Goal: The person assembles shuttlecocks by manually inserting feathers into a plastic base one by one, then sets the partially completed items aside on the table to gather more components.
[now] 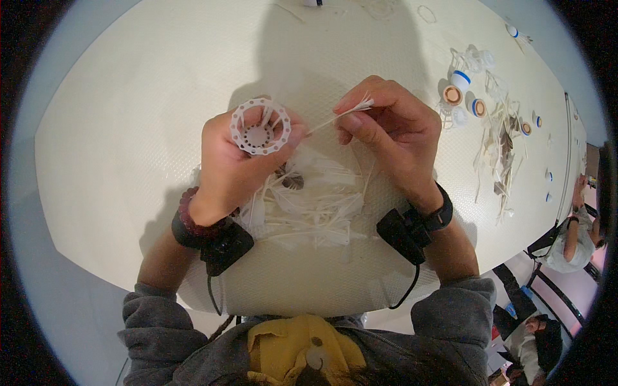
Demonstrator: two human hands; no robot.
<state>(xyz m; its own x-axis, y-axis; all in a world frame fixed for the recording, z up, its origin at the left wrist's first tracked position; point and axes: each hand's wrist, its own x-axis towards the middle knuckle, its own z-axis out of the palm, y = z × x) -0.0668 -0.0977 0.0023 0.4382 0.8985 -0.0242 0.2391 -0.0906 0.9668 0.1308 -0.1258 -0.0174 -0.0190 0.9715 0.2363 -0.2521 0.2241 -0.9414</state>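
Head view: your left hand [228, 161] is gripping a white perforated ring [260, 126], holding it up above the counter [129, 128]. Your right hand [393, 125] is pinching a thin white feather [344, 112] by its tip, and its quill is pointing toward the ring, close to it but not yet inside. I am seeing no feather standing in the ring's holes yet, so the filling seems only at the start. A loose pile of feathers [309, 206] is waiting between your wrists. Some small blue-banded caps [467, 90] and more strips are lying well apart, at the right.
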